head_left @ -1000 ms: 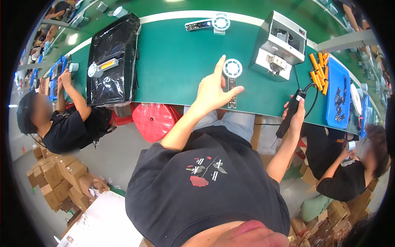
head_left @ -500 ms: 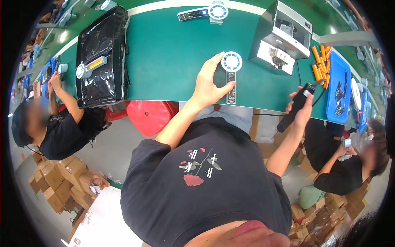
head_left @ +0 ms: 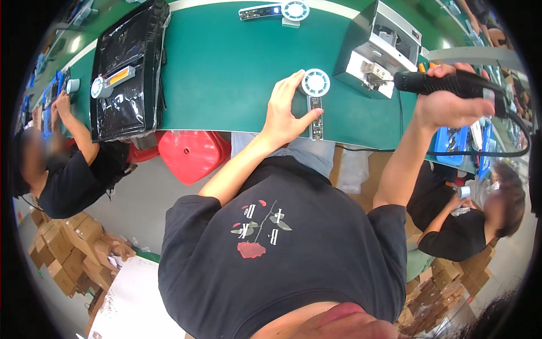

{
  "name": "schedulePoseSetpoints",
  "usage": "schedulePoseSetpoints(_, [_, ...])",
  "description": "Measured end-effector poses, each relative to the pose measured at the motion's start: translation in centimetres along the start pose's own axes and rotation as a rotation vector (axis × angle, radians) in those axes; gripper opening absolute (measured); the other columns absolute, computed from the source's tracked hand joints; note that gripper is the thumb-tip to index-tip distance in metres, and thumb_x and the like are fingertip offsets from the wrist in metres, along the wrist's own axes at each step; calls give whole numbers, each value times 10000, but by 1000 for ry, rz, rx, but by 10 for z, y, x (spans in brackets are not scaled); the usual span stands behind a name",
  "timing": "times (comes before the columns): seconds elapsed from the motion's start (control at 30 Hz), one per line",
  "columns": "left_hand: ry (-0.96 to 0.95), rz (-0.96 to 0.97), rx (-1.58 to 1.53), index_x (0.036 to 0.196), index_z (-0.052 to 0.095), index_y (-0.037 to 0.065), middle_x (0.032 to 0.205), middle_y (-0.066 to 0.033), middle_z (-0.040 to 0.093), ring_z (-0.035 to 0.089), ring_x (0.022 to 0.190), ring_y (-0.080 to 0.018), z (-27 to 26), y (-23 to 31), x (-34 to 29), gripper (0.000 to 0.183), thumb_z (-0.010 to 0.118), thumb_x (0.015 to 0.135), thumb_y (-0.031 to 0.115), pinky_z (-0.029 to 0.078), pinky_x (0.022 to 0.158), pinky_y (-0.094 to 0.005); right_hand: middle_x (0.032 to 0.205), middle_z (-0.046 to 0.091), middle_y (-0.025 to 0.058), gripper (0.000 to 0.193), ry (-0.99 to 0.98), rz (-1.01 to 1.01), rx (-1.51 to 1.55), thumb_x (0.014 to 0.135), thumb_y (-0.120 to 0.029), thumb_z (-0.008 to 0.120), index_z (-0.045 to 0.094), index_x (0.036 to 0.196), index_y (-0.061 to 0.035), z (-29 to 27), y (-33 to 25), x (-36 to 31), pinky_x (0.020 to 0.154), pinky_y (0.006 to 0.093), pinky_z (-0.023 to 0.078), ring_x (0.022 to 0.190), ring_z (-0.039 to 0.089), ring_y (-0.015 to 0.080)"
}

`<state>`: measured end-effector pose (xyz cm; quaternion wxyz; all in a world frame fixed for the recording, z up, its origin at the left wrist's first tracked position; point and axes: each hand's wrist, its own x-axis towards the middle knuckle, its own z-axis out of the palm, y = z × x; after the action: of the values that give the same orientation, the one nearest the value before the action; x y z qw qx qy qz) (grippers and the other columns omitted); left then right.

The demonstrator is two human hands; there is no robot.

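Observation:
A small handheld fan (head_left: 315, 83) lies on the green table, its round pale blue head at the far end and its opened handle showing a circuit board (head_left: 316, 121). My left hand (head_left: 285, 116) steadies it, fingertips at the head's left edge and thumb on the handle. My right hand (head_left: 451, 107) is wrapped round a black corded electric screwdriver (head_left: 415, 83), held nearly level. The screwdriver's bit points left to the small metal block on the front of a grey screw feeder (head_left: 370, 68); whether it touches is too small to tell.
Another opened fan (head_left: 295, 10) lies at the far edge. At left, a third fan (head_left: 101, 87) rests on a black plastic-wrapped box (head_left: 127, 48). A blue tray (head_left: 451, 144) sits at right, partly behind my right arm. People work on both sides; a red stool (head_left: 195, 155) stands below the table.
My right hand has raised the screwdriver and swung its bit up and round to the screw feeder. My left hand stays on the fan. The whole view has shifted slightly.

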<state>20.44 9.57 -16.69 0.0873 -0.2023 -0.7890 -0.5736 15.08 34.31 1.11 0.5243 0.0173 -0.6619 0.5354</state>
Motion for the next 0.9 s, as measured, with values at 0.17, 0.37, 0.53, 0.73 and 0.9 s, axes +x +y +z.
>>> schedulePoseSetpoints(0.17, [6,-7,-4,1504,526,-16,1400,-221,629,607,1302,-360,-3,0,1,865,928,760,168,503,1107,-445,849,635,204,835,-102,26,-32,1062,-732,389,421,1291,69,17,6,-12,453,343,518,489,587,235])
schedulePoseSetpoints(0.37, [38,-1,-13,1501,528,-16,1462,-229,614,585,1360,-389,-5,-1,-2,880,930,750,206,457,1156,-462,894,661,214,876,-164,108,15,1071,-737,329,434,1302,101,16,-6,-51,461,351,533,486,589,231])
schedulePoseSetpoints(0.53, [34,-11,-43,1511,515,-12,1480,-230,605,609,1347,-379,3,1,1,888,910,736,164,474,1154,-459,914,673,226,983,-106,142,18,1023,-821,256,402,1330,102,35,-43,-72,473,338,534,492,616,243])
schedulePoseSetpoints(0.73, [45,-11,-52,1488,532,-8,1480,-221,608,604,1348,-388,3,-1,1,870,916,724,152,479,1148,-464,940,694,231,1061,-167,190,32,986,-862,284,380,1322,139,53,-43,-91,498,315,535,511,631,235])
schedulePoseSetpoints(0.9, [56,-20,-63,1474,544,-4,1471,-220,614,603,1347,-392,2,-1,0,860,923,717,146,483,1144,-468,933,689,225,1045,-196,189,69,992,-851,305,377,1319,138,55,-32,-98,505,319,543,527,637,228])
